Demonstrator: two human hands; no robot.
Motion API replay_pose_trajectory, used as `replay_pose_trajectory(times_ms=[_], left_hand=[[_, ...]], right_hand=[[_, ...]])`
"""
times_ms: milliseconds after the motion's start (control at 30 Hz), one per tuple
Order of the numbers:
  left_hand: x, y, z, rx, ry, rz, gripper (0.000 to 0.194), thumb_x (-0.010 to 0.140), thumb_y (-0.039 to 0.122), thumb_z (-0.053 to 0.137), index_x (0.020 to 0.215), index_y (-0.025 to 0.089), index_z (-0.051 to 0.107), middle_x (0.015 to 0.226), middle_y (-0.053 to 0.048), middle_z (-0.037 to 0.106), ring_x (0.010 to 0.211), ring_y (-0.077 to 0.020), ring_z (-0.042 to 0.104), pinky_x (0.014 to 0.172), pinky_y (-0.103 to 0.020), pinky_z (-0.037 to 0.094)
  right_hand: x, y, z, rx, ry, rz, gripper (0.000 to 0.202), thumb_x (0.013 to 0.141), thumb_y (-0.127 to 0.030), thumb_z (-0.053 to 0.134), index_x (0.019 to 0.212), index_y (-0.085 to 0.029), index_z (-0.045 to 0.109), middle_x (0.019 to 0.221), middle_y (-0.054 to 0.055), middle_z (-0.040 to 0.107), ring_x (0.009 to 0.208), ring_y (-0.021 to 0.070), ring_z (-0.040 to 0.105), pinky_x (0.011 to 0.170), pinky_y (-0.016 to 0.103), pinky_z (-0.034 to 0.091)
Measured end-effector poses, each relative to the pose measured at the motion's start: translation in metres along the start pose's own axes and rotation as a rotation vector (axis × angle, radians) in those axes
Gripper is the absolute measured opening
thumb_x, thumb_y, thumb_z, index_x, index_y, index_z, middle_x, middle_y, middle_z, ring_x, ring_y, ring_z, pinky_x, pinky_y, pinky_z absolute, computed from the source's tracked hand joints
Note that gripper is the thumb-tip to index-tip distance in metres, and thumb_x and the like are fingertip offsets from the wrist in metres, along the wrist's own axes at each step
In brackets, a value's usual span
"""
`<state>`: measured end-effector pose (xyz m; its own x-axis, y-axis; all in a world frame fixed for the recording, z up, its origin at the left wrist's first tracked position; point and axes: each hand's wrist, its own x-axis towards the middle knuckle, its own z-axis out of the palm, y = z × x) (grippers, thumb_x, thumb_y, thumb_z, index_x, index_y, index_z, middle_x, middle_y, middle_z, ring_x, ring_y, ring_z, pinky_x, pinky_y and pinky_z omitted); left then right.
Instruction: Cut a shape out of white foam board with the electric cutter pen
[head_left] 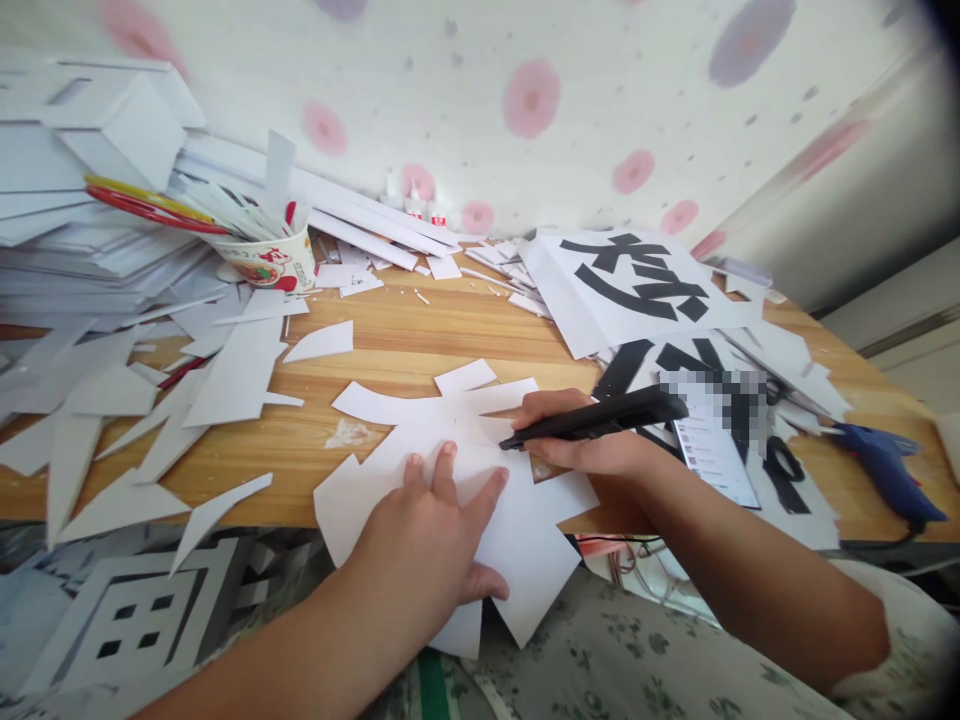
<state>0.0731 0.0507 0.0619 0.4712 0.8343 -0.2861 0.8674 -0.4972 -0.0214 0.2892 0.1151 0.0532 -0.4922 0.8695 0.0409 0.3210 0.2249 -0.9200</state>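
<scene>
My left hand (427, 530) lies with fingers spread on a white cut-out sheet (525, 545) that juts over the table's front edge. Pressed against its surface, the fingers pin the sheet from above. A black utility knife (600, 418) is gripped in my right hand (570, 435), its tip pointing left and down near the sheet's upper middle. Whether the blade touches the sheet is hard to make out. Several angular arms of the sheet fan outward. A curved white strip (375, 403) and a small white piece (465, 377) lie at its far side.
White offcuts (232, 370) crowd the left of the wooden table (427, 320). Behind them stands a paper cup (270, 260) holding tools and strips. On the right lie sheets with black characters (630, 280), a phone (716, 455) and a blue glue gun (889, 470).
</scene>
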Motion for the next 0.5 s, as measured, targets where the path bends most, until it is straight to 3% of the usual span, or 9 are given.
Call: replay_pose_trajectory(times_ms=[167, 500], left_hand=[[-0.003, -0.001, 0.001, 0.01, 0.001, 0.009, 0.098, 0.056, 0.069, 0.075, 0.143, 0.041, 0.039, 0.147, -0.03, 0.039, 0.124, -0.0578, 0.046, 0.071, -0.058, 0.057], [-0.001, 0.001, -0.009, -0.04, -0.095, -0.028, 0.1, 0.056, 0.065, 0.079, 0.144, 0.041, 0.039, 0.151, -0.027, 0.035, 0.128, -0.0563, 0.041, 0.079, -0.058, 0.055]], right_hand=[[0.003, 0.004, -0.004, -0.051, -0.055, -0.106, 0.018, 0.073, -0.016, 0.065, 0.089, -0.021, 0.071, 0.081, 0.001, 0.066, 0.073, 0.0149, 0.062, 0.067, 0.027, 0.052], [0.0, 0.017, -0.006, -0.032, -0.049, -0.117, 0.021, 0.076, -0.027, 0.068, 0.096, -0.022, 0.072, 0.087, 0.002, 0.068, 0.08, 0.0186, 0.063, 0.073, 0.032, 0.051]])
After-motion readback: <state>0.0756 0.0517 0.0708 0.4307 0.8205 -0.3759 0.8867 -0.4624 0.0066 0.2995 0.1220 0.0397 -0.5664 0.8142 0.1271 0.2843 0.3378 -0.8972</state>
